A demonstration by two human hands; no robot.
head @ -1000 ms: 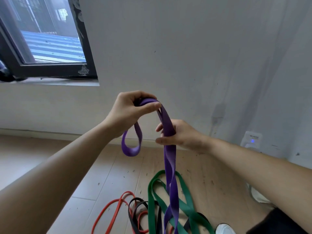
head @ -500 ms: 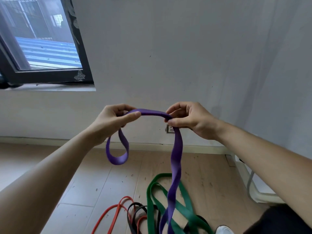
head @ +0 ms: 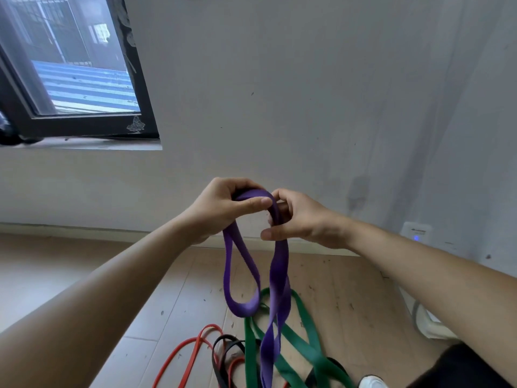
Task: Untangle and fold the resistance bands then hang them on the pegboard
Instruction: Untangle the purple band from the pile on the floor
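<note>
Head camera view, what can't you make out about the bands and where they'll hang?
Nowhere in the head view: the pegboard.
Cut off by the bottom edge: lower ends of the purple flat rubber band, green flat rubber band, thin red rubber band and black rubber band.
Hidden by curled fingers: the band's path inside the right hand grip.
Too small: lettering on the white wall box.

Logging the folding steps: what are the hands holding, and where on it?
Both hold the purple band at its top bend: left hand pinches the left side, right hand grips the strand beside it.
</note>
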